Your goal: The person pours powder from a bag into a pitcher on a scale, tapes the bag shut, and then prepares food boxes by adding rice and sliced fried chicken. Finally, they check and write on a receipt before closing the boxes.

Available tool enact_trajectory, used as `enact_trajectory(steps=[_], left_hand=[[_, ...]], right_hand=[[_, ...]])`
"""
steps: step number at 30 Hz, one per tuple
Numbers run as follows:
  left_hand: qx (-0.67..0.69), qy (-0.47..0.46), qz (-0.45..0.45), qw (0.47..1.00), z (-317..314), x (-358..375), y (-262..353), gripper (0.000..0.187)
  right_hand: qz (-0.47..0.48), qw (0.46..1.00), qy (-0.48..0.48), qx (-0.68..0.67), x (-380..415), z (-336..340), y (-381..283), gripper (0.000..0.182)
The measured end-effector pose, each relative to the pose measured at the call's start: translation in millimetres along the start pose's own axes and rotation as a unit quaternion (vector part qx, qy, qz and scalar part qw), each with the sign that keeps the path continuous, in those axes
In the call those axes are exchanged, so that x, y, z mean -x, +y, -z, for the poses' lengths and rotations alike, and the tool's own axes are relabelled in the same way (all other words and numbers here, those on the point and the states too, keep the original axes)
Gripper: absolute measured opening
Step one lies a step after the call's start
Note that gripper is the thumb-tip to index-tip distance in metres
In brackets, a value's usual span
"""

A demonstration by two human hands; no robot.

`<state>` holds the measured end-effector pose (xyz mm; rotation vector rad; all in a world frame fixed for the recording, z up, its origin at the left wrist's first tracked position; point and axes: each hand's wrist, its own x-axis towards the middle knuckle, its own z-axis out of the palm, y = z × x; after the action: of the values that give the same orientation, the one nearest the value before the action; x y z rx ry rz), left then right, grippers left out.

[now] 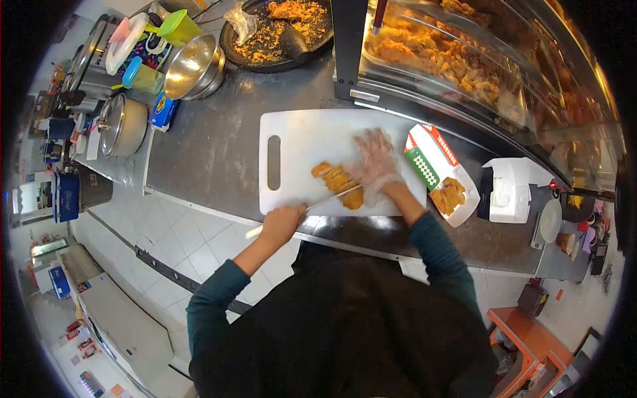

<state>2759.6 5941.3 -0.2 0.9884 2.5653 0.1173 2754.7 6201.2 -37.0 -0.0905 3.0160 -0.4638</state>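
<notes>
My left hand (283, 225) is closed round the handle of a knife (325, 200), whose blade reaches right across a piece of fried chicken (337, 182). The chicken is golden brown, has several cuts through it and lies on a white cutting board (312, 132). In a clear plastic glove, my right hand (378, 162) rests over the board just right of the chicken. Its fingers are spread and point away from me, the thumb side right at the chicken's edge. Right of the board stands a red, green and white paper box (434, 159) with fried chicken (448, 196) in it.
A glass display case (438, 60) full of fried pieces borders the counter at the upper right. An open white box (509, 192) is at the far right. Behind the board sit a dark round pan (265, 65) with crumbs and metal bowls (192, 69); a lidded pot (126, 126) stands left.
</notes>
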Motion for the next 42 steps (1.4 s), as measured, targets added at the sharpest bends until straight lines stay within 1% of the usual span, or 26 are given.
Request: enact_trajectory(steps=[1,2,5,7,8,10,11,12,14,16,18,20,21,23,24,27,29,30,32,33,35,37,38,39,41,42], left_hand=[[-0.009,-0.011,0.007,1.000,1,0,-1,0.010],[-0.016,-0.021,0.015,1.000,18,1,7,0.011],[-0.033,-0.047,0.042,0.997,68,22,29,0.010],[-0.042,-0.069,0.060,0.995,72,39,38,0.009],[-0.043,-0.052,0.057,0.996,46,37,36,0.011],[-0.020,0.002,0.021,1.000,-3,21,24,0.011],[-0.011,0.029,0.002,1.000,-8,13,23,0.012],[-0.004,0.020,0.016,1.000,-12,9,25,0.011],[0.069,-0.020,0.030,0.997,-4,6,25,0.013],[0.149,-0.043,0.046,0.987,9,16,23,0.019],[0.283,0.026,0.034,0.958,13,47,10,0.020],[0.391,0.045,0.122,0.911,10,78,1,0.024],[0.447,0.035,0.183,0.875,5,87,-3,0.025],[0.549,0.012,0.299,0.780,-17,94,-9,0.028],[0.574,0.026,0.300,0.761,-27,90,-4,0.031],[0.594,0.009,0.292,0.750,-72,60,18,0.035],[0.495,0.124,0.162,0.844,-120,30,32,0.040],[0.493,0.083,0.194,0.844,-64,20,63,0.042],[0.386,0.194,0.129,0.893,-77,11,66,0.038],[0.335,0.248,0.088,0.905,-83,4,70,0.036],[0.390,0.146,0.116,0.902,-28,10,102,0.030],[0.368,0.129,0.040,0.920,-3,-6,134,0.028],[0.354,0.126,0.010,0.927,6,-14,146,0.027],[0.351,0.100,-0.047,0.930,17,-26,162,0.027],[0.335,0.053,-0.155,0.928,35,-54,198,0.026],[0.332,0.019,-0.166,0.929,33,-63,211,0.025]], right_hand=[[-0.001,1.000,0.012,-0.002,-3,8,3,0.061],[-0.008,1.000,-0.020,-0.014,-3,12,3,0.064],[-0.014,0.997,0.019,-0.078,6,11,-8,0.062],[0.001,0.999,0.002,-0.044,18,-3,-13,0.063],[0.008,1.000,-0.007,-0.027,22,-8,-13,0.063],[-0.010,1.000,0.020,-0.005,24,-3,-5,0.062],[-0.020,0.999,0.036,0.004,25,0,0,0.062],[-0.016,0.999,0.043,-0.007,23,1,4,0.063],[-0.005,0.998,0.056,-0.022,16,7,16,0.066],[0.064,0.979,0.156,-0.119,18,22,21,0.070],[0.162,0.938,0.232,-0.199,21,42,13,0.080],[0.273,0.944,0.147,-0.115,25,35,10,0.085],[0.323,0.938,0.103,-0.072,25,34,8,0.088],[0.359,0.933,-0.025,-0.006,16,33,3,0.091],[0.373,0.923,-0.089,0.029,11,34,-2,0.093],[0.419,0.905,-0.061,-0.029,-7,17,-14,0.094],[0.372,0.919,0.005,-0.132,-7,-20,-21,0.090],[0.342,0.922,0.040,-0.180,-4,-36,-23,0.088],[0.303,0.897,0.180,-0.267,1,-45,-23,0.079],[0.273,0.893,0.242,-0.262,13,-33,-20,0.077],[0.217,0.875,0.360,-0.241,45,13,-17,0.072],[0.051,0.859,0.426,-0.280,80,31,2,0.068],[0.018,0.846,0.484,-0.223,95,43,19,0.063],[-0.024,0.826,0.539,-0.164,111,54,35,0.057],[-0.135,0.767,0.623,-0.075,140,72,72,0.048],[-0.198,0.729,0.654,-0.041,152,77,95,0.045]])
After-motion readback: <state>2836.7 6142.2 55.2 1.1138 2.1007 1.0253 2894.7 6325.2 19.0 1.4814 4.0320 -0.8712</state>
